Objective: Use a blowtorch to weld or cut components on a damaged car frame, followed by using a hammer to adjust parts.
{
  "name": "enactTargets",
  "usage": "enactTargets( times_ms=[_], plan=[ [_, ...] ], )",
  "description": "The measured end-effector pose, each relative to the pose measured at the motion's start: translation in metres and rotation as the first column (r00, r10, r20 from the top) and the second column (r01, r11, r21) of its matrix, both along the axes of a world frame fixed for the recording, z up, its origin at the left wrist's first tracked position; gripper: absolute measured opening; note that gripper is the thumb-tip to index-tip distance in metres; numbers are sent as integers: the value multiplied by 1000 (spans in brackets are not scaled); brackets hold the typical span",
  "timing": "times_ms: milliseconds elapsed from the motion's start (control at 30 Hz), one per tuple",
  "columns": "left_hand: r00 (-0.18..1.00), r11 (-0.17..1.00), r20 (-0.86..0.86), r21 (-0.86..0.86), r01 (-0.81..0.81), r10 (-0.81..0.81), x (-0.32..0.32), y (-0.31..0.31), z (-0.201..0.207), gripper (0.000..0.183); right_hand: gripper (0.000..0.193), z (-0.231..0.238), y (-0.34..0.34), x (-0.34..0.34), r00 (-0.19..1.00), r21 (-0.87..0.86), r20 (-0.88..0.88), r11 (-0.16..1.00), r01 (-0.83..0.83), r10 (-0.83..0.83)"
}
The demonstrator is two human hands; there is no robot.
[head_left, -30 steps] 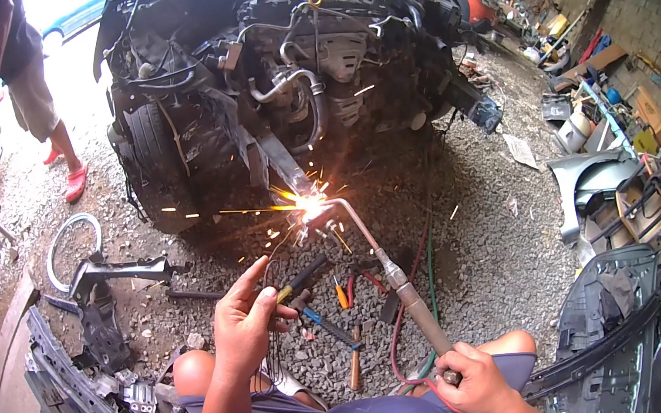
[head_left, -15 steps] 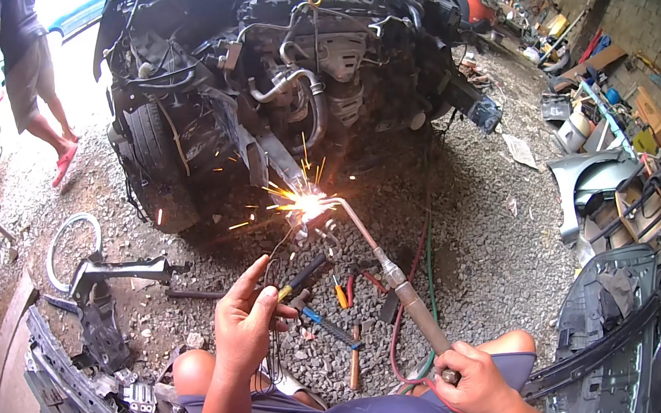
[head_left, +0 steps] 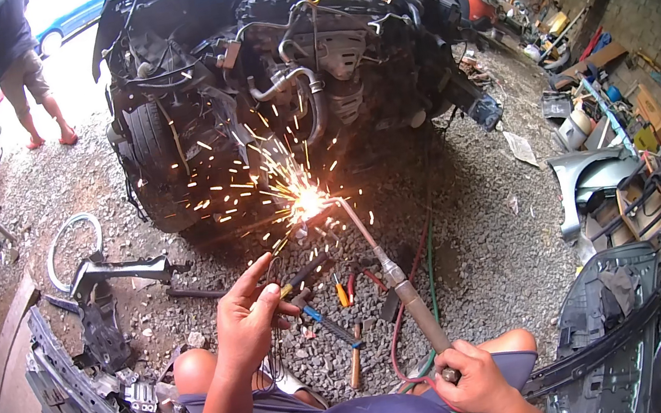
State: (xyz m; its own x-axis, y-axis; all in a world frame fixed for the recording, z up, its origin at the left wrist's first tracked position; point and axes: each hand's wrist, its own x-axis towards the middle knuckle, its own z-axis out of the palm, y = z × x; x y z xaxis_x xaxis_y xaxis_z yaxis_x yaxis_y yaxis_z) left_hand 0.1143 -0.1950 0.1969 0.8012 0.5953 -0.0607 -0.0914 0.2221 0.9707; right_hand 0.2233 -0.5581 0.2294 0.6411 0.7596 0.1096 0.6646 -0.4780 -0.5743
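My right hand (head_left: 472, 376) is wrapped round the handle of a gas welding torch (head_left: 417, 311), its bent tip pointing away from me. At the tip, a white-hot glow (head_left: 309, 201) throws sparks, and the metal under it is hidden by the glare. My left hand (head_left: 250, 313) pinches a thin wire (head_left: 275, 249) between thumb and fingers; one end runs toward the glow, and loops hang below the hand. Beyond the sparks stands the stripped front of a dark car (head_left: 279, 65), with hoses and engine parts bare.
On the gravel between my knees lie a blue-handled hammer (head_left: 330, 327), an orange screwdriver (head_left: 341, 293) and other hand tools. Red and green hoses (head_left: 403, 340) trail from the torch. Body panels (head_left: 69, 376) lie left, a silver fender (head_left: 596, 182) right. Another person (head_left: 18, 67) stands far left.
The sparks have spread wider and higher, mostly up and to the left. Both my hands stay nearly in place. The other person has stepped farther away.
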Motion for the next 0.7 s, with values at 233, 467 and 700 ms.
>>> enactTargets(
  times_ms=[233,467,700],
  plan=[
    [1000,1000,20,-15,-7,7,1,-1,2,54,18,0,0,-1,1000,0,-23,1000,8,-8],
    [1000,1000,6,-19,-10,10,4,-1,1,54,18,2,1,-1,1000,4,-13,1000,-4,4],
    [1000,1000,2,22,-5,5,2,0,3,54,17,4,1,-3,1000,10,-25,1000,10,-10]
  ],
)
